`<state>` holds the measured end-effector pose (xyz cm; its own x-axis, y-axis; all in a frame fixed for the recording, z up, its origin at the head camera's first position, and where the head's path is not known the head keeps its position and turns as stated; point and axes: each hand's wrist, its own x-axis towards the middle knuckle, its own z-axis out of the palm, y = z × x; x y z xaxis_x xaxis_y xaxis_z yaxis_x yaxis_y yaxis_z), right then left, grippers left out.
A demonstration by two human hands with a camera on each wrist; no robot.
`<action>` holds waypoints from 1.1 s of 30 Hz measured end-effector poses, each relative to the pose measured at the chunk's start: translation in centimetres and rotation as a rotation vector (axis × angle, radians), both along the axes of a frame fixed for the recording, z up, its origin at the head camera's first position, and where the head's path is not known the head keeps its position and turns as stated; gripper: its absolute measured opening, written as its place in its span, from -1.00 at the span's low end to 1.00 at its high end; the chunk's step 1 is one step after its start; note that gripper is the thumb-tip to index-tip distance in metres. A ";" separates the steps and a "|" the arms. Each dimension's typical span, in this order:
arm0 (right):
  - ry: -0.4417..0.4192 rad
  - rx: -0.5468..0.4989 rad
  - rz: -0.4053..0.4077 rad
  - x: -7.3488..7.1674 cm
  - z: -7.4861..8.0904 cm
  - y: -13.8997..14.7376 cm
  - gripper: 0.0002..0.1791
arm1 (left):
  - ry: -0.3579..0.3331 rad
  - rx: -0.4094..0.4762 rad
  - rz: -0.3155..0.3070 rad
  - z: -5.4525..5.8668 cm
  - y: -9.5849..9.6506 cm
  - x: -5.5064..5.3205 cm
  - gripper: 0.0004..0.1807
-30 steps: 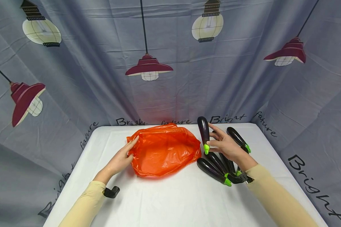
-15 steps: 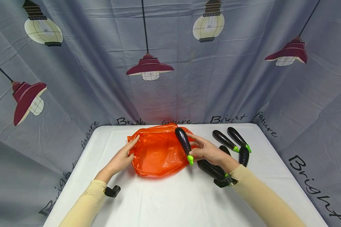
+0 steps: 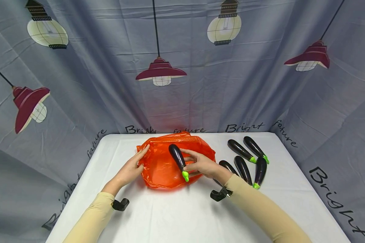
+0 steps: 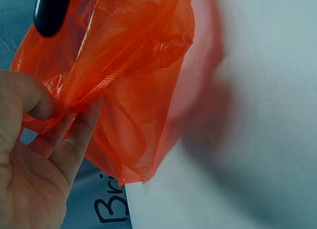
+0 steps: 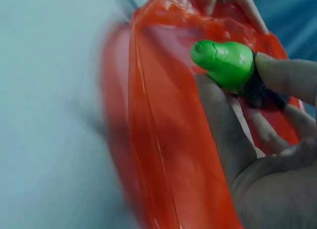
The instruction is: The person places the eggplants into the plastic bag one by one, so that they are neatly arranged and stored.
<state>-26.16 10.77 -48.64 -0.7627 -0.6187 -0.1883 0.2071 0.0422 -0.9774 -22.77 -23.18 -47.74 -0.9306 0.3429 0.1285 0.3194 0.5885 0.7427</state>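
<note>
An orange-red plastic bag (image 3: pixel 158 168) lies on the table, its mouth spread wide. At its left edge my left hand (image 3: pixel 130 171) pinches the film between thumb and fingers, as the left wrist view also shows. My right hand (image 3: pixel 205 165) holds a dark purple eggplant (image 3: pixel 177 156) in front of the bag's mouth. In the right wrist view the thumb and fingers grip it near its green stem end (image 5: pixel 229 63). The eggplant's dark tip (image 4: pixel 51 14) hangs at the top of the left wrist view. Whether it touches the bag I cannot tell.
Several more eggplants lie on the white table (image 3: pixel 170 216) to the right, among them one at the back (image 3: pixel 254 147) and one standing nearer (image 3: pixel 260 171). The right forearm partly covers others. A grey printed curtain (image 3: pixel 194 101) rises behind the table.
My right hand has carried the eggplant leftward from beside the pile to the front of the bag's mouth. The left hand and the bag have stayed nearly still.
</note>
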 end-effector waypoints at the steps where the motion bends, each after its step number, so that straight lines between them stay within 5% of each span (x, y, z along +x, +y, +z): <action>1: -0.009 0.003 -0.005 -0.1 -0.1 -0.5 -0.07 | 0.000 -0.001 0.001 0.0 0.0 0.0 -0.07; 33: -0.122 0.098 -0.123 -2.9 -3.3 -11.8 -0.09 | 0.026 -0.037 -0.004 0.0 0.3 -0.3 -0.04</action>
<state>-29.06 -1.00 -51.90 -0.7993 -0.4961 -0.3390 0.3336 0.1029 -0.9371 -23.04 -22.87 -47.70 -0.9258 0.3512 0.1397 0.3406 0.6146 0.7115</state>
